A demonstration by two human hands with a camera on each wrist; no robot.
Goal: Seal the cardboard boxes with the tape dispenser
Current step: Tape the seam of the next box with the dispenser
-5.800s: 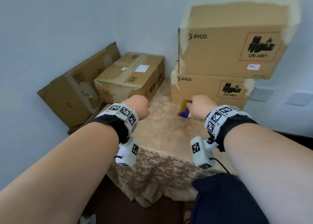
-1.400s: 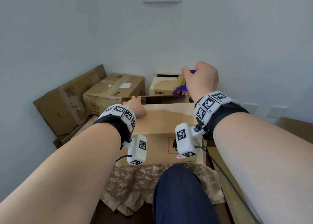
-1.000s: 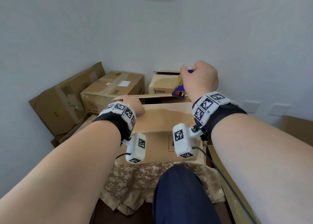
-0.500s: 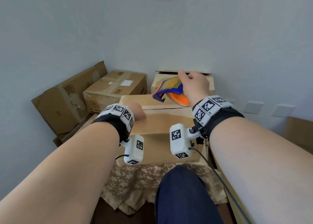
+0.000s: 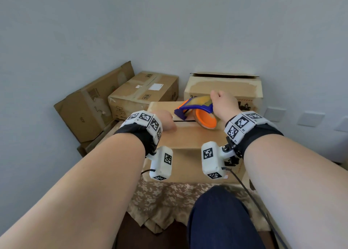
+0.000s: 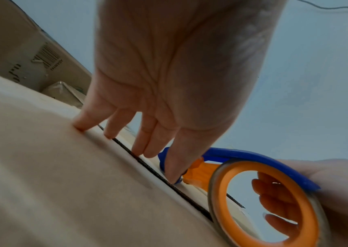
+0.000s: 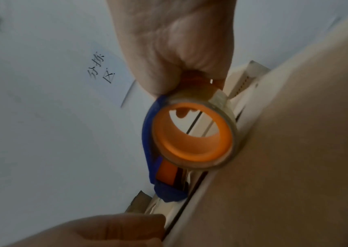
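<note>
A closed cardboard box (image 5: 194,137) stands in front of me on a patterned cloth. Its top flaps meet at a dark seam (image 5: 183,120). My left hand (image 5: 165,120) presses on the top with straight fingers (image 6: 147,140) lined up along the seam (image 6: 190,200). My right hand (image 5: 224,105) grips a blue and orange tape dispenser (image 5: 199,110) with a roll of clear tape. The blue nose of the dispenser (image 6: 253,182) touches the box at the seam, right beside my left fingertips. In the right wrist view the dispenser (image 7: 190,133) is tilted against the box top, with my right hand (image 7: 179,66) above it.
Behind the near box an open-topped box (image 5: 224,86) stands at the wall. A taped box (image 5: 145,92) and a leaning carton (image 5: 90,105) are at the back left. The cloth (image 5: 169,201) hangs over the table's front edge beside my knee (image 5: 220,220).
My right hand has brought the dispenser down from above the rear box onto the near box's seam. My left hand has stayed pressed on the box top.
</note>
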